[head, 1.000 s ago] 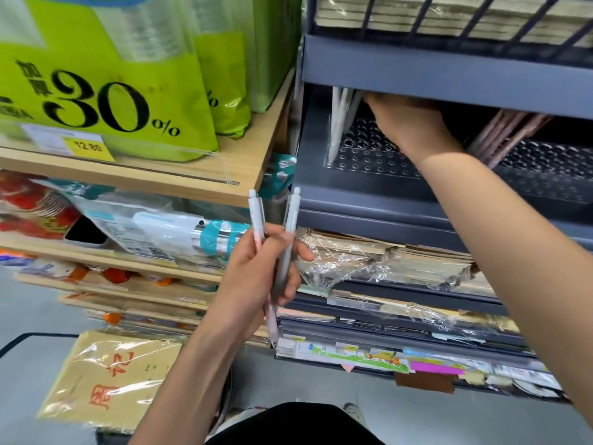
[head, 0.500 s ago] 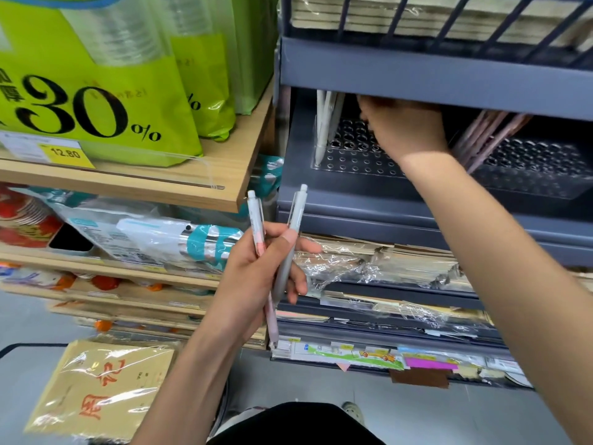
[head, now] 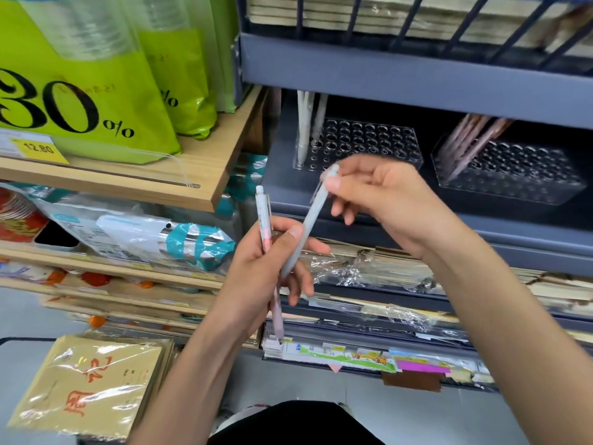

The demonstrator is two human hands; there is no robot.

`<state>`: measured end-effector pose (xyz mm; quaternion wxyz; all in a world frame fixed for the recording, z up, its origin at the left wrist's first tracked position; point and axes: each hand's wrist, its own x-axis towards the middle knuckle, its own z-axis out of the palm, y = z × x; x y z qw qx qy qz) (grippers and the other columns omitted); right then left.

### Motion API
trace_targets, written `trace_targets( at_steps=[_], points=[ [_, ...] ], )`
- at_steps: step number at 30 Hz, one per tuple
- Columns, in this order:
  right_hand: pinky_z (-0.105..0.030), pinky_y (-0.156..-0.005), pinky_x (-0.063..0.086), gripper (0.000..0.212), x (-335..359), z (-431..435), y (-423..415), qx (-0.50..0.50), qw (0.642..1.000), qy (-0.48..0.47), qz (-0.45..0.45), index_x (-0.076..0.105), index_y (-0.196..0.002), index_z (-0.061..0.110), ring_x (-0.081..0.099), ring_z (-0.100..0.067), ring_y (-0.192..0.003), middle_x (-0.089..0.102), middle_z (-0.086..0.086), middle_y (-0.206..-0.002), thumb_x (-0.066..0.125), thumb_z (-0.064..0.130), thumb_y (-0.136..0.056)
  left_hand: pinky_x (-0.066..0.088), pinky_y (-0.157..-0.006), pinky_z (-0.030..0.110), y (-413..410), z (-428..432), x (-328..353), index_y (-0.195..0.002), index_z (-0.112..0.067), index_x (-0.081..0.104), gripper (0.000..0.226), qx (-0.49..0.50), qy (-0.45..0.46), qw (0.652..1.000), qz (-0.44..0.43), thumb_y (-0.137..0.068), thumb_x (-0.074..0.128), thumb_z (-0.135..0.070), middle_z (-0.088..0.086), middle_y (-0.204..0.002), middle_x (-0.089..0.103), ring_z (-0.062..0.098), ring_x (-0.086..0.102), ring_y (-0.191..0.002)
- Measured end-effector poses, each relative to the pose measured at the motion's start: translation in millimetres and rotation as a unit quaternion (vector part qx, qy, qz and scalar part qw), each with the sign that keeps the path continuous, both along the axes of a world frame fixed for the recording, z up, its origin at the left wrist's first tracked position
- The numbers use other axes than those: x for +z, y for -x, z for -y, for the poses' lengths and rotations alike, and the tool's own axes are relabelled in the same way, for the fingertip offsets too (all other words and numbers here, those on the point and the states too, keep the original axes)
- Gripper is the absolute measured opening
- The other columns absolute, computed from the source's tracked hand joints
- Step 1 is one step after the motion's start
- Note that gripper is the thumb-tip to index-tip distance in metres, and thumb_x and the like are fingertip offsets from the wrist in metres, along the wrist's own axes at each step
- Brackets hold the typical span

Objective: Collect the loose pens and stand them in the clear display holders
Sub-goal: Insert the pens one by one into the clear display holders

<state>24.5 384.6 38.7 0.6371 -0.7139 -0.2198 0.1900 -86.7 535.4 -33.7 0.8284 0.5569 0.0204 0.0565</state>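
Two pens [head: 263, 216] gripped, right hand [head: 385, 200] pinching one

Clear glossy plastic holders [head: 357, 144]; wooden shelf [head: 205, 168]

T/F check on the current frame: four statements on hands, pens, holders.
1. Right hand pinches the grey pen's top end. True.
2. Left hand holds one pen only. False: it holds the pink pen and the grey pen.
3. The left holder is full. False: a few white pens stand at its left end; most holes are empty.
4. Pink pens lean in the right holder. True.
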Motion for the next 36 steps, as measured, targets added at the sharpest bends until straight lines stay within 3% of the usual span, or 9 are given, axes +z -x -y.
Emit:
trace_targets(
  at_steps=[5, 10, 13, 18, 21, 25, 29, 32, 36],
  points=[
    [-0.025, -0.057, 0.052, 0.014, 6, 10, -6, -0.067, 0.994, -0.089, -0.007, 0.063, -0.104, 0.002, 0.061, -0.020, -0.068, 0.070, -0.015, -0.089, 0.054, 0.000, -0.093, 0.028, -0.035, 0.016, -2, 5, -3, -0.093, -0.021, 0.061, 0.007, 0.010, -0.012, 1.000, -0.007, -0.094, 0.058, -0.027, 0.014, -0.095, 0.073, 0.015, 0.044, -0.035],
    [-0.023, -0.064, 0.056, 0.015, -1, 5, 2, -0.027, 0.999, 0.004, 0.017, 0.068, -0.103, 0.006, 0.067, -0.016, -0.069, 0.074, -0.009, -0.082, 0.064, 0.004, -0.089, 0.027, -0.035, 0.014, -6, 10, -1, -0.098, -0.015, 0.059, 0.008, 0.031, -0.018, 0.999, 0.000, -0.093, 0.061, -0.021, 0.015, -0.094, 0.072, 0.014, 0.040, -0.035],
    [-0.023, -0.065, 0.057, 0.015, 5, 3, 1, -0.039, 0.999, -0.007, 0.033, 0.068, -0.101, 0.004, 0.067, -0.015, -0.067, 0.073, -0.007, -0.078, 0.065, 0.000, -0.087, 0.027, -0.034, 0.014, -6, 8, 1, -0.098, -0.018, 0.060, 0.006, 0.034, -0.020, 0.999, -0.007, -0.096, 0.060, -0.024, 0.011, -0.086, 0.071, 0.013, 0.039, -0.036],
    [-0.028, -0.072, 0.057, 0.009, 27, -4, -24, -0.216, 0.965, -0.101, 0.111, 0.066, -0.088, 0.005, 0.068, -0.014, -0.067, 0.073, 0.003, -0.071, 0.063, -0.003, -0.088, 0.021, -0.032, 0.016, 1, 5, 4, -0.086, -0.017, 0.051, 0.035, 0.033, 0.021, 0.998, -0.051, -0.089, 0.061, -0.051, -0.007, -0.056, 0.037, 0.009, 0.027, -0.037],
    [-0.027, -0.072, 0.058, 0.020, 31, -14, -41, -0.293, 0.942, -0.094, 0.136, 0.064, -0.071, 0.013, 0.069, -0.009, -0.064, 0.070, 0.009, -0.061, 0.066, -0.001, -0.085, 0.015, -0.032, 0.015, 6, 1, 3, -0.090, -0.014, 0.043, 0.029, 0.001, 0.087, 0.996, -0.018, -0.086, 0.057, -0.040, -0.007, -0.053, 0.034, 0.008, 0.025, -0.034],
    [-0.045, -0.094, 0.051, 0.017, 22, -26, -60, -0.309, 0.933, 0.014, 0.181, 0.069, -0.084, 0.006, 0.068, -0.024, -0.094, 0.073, -0.007, -0.089, 0.066, 0.022, -0.080, 0.011, -0.035, 0.017, 10, -8, 0, -0.090, -0.014, 0.038, 0.013, -0.026, 0.148, 0.988, -0.020, -0.078, 0.040, -0.017, -0.004, -0.054, 0.034, 0.008, 0.024, -0.036],
    [-0.039, -0.100, 0.044, 0.027, 23, -36, -58, -0.282, 0.917, 0.118, 0.257, 0.070, -0.061, 0.038, 0.066, -0.024, -0.098, 0.072, 0.000, -0.088, 0.050, 0.034, -0.079, 0.011, -0.035, 0.017, 14, -11, -2, -0.085, -0.016, 0.034, 0.010, -0.013, 0.150, 0.988, -0.032, -0.076, 0.039, -0.017, -0.002, -0.057, 0.033, 0.009, 0.024, -0.036],
    [-0.031, -0.101, 0.040, 0.030, 23, -42, -67, -0.281, 0.896, 0.191, 0.285, 0.072, -0.090, 0.018, 0.063, -0.024, -0.103, 0.072, -0.005, -0.099, 0.046, 0.032, -0.091, 0.015, -0.033, 0.016, 17, -14, -5, -0.068, -0.022, 0.045, 0.016, -0.006, 0.115, 0.992, -0.053, -0.083, 0.037, -0.023, -0.001, -0.059, 0.032, 0.010, 0.023, -0.038],
    [-0.025, -0.088, 0.032, 0.037, 26, -47, -72, -0.253, 0.843, 0.325, 0.346, 0.063, -0.115, 0.012, 0.054, -0.025, -0.116, 0.064, -0.008, -0.123, 0.036, 0.033, -0.101, 0.024, -0.032, 0.016, 20, -19, -5, -0.056, -0.027, 0.048, 0.031, -0.004, 0.081, 0.994, -0.074, -0.085, 0.038, -0.028, -0.001, -0.060, 0.032, 0.011, 0.027, -0.038]
  ],
)
